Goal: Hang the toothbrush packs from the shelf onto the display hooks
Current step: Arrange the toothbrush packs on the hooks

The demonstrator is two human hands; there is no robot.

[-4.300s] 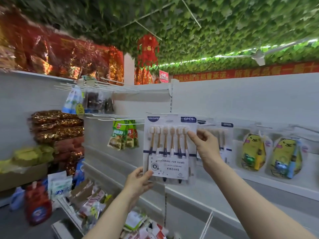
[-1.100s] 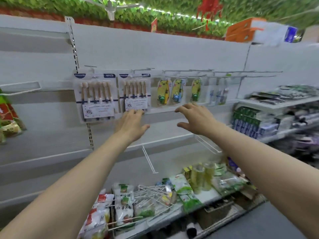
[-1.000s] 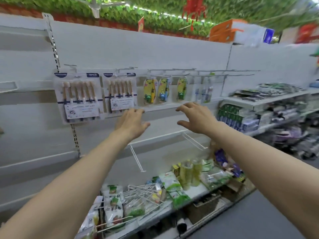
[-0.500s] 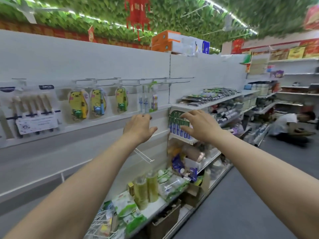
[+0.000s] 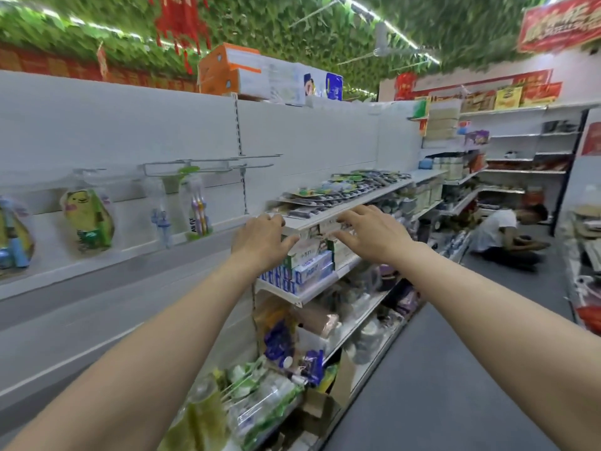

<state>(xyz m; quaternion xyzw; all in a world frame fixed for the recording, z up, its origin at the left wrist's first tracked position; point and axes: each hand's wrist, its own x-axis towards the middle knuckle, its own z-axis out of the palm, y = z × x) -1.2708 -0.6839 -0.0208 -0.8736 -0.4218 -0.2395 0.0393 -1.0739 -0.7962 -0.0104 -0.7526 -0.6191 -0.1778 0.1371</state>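
Observation:
Flat toothbrush packs lie in overlapping stacks on a white shelf ahead of me. My left hand is at the shelf's front left corner, fingers spread, holding nothing. My right hand hovers open just in front of the shelf edge, also holding nothing. Bare wire display hooks stick out of the white back panel to the left. Further left hang a small clear toothbrush pack and yellow cartoon packs.
Toothpaste boxes fill the shelf below my hands, with bagged goods on lower shelves. A person crouches on the grey aisle floor at the right. Cartons sit on top of the shelving unit.
My view and both open hands have swung right, away from the hung multi-brush packs, and now reach the shelf with the stacked toothbrush packs. The pack held earlier hangs on a hook.

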